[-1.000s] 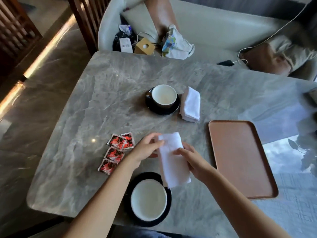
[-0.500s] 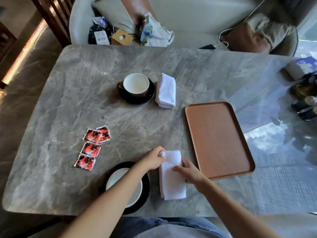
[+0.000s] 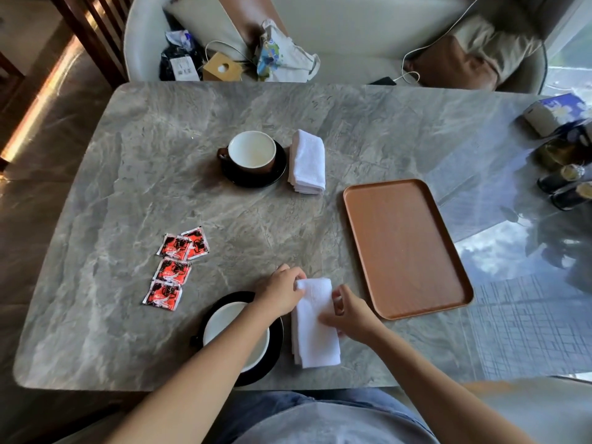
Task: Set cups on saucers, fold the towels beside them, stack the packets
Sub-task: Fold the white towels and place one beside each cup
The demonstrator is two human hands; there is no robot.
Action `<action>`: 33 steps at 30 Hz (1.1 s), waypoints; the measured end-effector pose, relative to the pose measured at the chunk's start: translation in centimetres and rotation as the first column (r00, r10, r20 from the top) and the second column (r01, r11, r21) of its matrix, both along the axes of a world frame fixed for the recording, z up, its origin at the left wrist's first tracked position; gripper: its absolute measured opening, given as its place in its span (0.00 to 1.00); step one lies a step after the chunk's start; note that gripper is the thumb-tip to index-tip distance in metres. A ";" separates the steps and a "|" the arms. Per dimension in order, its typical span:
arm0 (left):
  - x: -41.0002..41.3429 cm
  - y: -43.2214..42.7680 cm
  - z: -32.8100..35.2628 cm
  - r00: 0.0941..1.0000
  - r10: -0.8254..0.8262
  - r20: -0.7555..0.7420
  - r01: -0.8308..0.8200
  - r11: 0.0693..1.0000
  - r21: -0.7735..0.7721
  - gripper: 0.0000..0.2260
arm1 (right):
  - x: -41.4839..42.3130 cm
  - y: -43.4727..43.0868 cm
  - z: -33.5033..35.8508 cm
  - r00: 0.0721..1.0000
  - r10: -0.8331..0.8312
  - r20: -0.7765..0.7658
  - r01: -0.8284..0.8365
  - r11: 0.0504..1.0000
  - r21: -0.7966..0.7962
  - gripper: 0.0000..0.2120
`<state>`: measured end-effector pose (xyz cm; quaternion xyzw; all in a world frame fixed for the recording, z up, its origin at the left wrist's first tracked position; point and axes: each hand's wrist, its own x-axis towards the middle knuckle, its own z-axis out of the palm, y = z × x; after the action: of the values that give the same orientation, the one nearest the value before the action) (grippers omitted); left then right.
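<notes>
- White terry cloth: the near towel (image 3: 315, 331) lies folded into a long strip on the grey marble table (image 3: 134, 174), just right of the near saucer (image 3: 275, 354).
- The left hand (image 3: 282, 294) pinches the towel's far left corner, fingers closed on the cloth; its forearm crosses over the near cup (image 3: 232, 328), which sits on that black saucer close to the table's front edge.
- The right hand (image 3: 350, 312) rests on the towel's right edge about halfway along, fingers curled onto the fabric; whether it grips the cloth or only presses it flat cannot be told.
- Left of the near cup, four red packets (image 3: 174, 270) lie in a loose line on the marble, the two farthest overlapping, the others touching at their edges; they are not stacked.
- Right of the hands, a brown tray (image 3: 405, 246) lies flat on the table, near the towel but apart from it.
- Farther back, near the table's middle, the far cup (image 3: 253, 152), brown outside and white inside, stands upright on the far saucer (image 3: 278, 174), handle pointing left.
- Just right of that saucer lies the far towel (image 3: 307, 161), folded into a compact stack.
- At the table's far right edge stand a blue-and-white box (image 3: 551, 112) and some dark bottles (image 3: 567, 187), partly blurred by glare.
</notes>
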<state>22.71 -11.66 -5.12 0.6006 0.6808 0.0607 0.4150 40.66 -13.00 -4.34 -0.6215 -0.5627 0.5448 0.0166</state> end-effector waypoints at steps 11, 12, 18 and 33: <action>-2.3 0.1 0.3 0.996 -0.078 -0.050 0.075 0.995 -0.058 0.11 | -1.6 -0.5 -1.1 0.999 -0.010 -0.044 0.008 0.999 -0.045 0.17; -2.4 0.2 0.2 0.996 -0.077 -0.043 0.074 0.995 -0.063 0.11 | -1.6 -0.5 -1.1 0.999 -0.007 -0.044 0.005 0.999 -0.044 0.17; -2.4 0.0 0.1 0.997 -0.063 -0.049 0.060 0.997 -0.058 0.11 | -1.5 -0.2 -1.3 1.000 0.008 -0.028 -0.010 0.998 -0.064 0.18; -10.8 -1.7 1.5 0.959 0.203 0.196 -0.209 0.978 0.008 0.08 | -4.7 2.3 1.7 0.988 -0.106 0.110 0.044 0.887 0.459 0.09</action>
<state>11.93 -13.31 -3.60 0.5237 0.6947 0.1717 0.4622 35.92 -10.72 -2.62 -0.6561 -0.6500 0.3548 0.1455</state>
